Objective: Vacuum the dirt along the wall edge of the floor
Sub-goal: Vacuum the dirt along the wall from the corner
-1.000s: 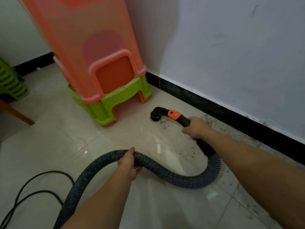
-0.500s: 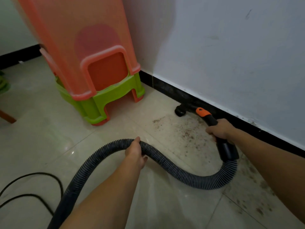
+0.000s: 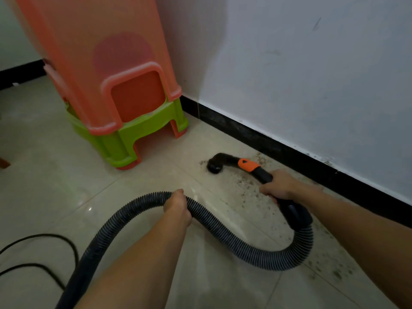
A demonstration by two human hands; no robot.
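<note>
Black nozzle (image 3: 215,164) back off skirting (image 3: 267,139); brown dirt (image 3: 248,182) scattered.

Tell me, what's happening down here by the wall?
A person is vacuuming the floor. Their right hand grips the vacuum's handle, with the nozzle down on the tile amid scattered dirt, a little out from the black baseboard. Their left hand holds the hose further back. More specks lie along the wall edge nearer the person.
</note>
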